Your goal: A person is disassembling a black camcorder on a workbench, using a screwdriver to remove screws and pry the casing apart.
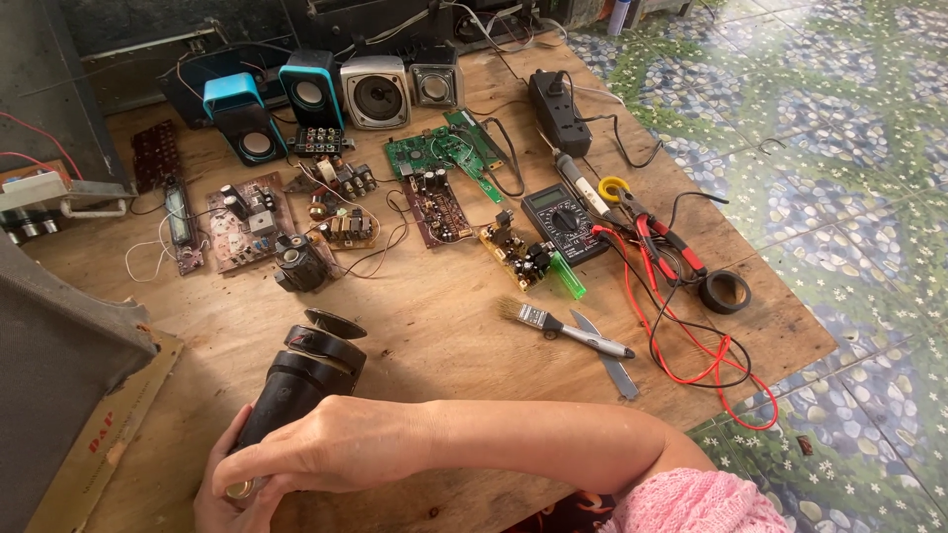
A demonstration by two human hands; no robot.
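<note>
Table edge: wooden table (444, 345) ends at right along a slanted edge beside a green patterned floor (839, 148); near edge runs under the forearm
Open room: bare wood between the black cylinder (296, 390) and the paintbrush (553, 324); circuit boards (434, 202) crowd the far half
Left boundary: grey speaker box (59, 355) close beside the cylinder
Cylinder: lies tilted on the near-left table, open cap end pointing away, base toward the person
Right hand (326, 449): reaches across, fingers curled over the cylinder's base, clamped
Left hand (222, 494): under the same base, mostly hidden, cupping it
Right side: multimeter (565, 222), pliers (662, 242), tape roll (726, 291), well apart from both hands
</note>
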